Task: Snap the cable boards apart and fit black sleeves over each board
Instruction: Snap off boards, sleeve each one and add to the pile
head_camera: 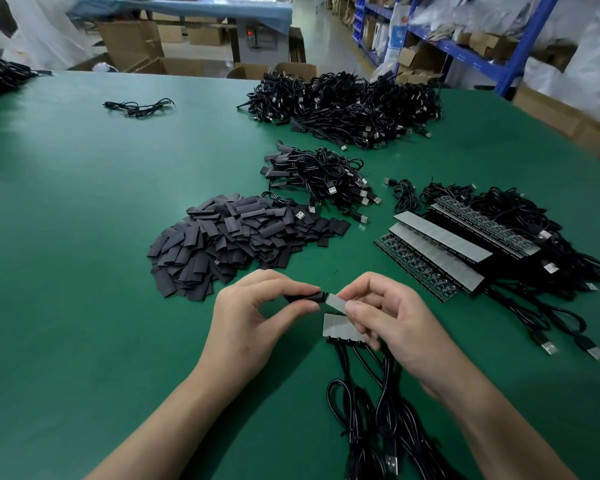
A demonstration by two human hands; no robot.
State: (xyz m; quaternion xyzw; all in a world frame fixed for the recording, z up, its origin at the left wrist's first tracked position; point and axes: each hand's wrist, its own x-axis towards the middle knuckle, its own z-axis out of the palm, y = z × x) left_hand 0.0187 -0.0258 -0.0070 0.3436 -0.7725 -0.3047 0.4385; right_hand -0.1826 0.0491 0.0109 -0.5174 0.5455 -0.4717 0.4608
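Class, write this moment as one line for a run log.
left hand: pinches black sleeve | right hand: holds board at sleeve mouth | table: sleeve pile, board strips

Table mat (118, 209) — plain green. Sleeve pile (236, 237): matt black. Board strips (444, 237): pale grey backs. Cables (343, 105) — black, silver plugs. Racking (523, 43): blue.
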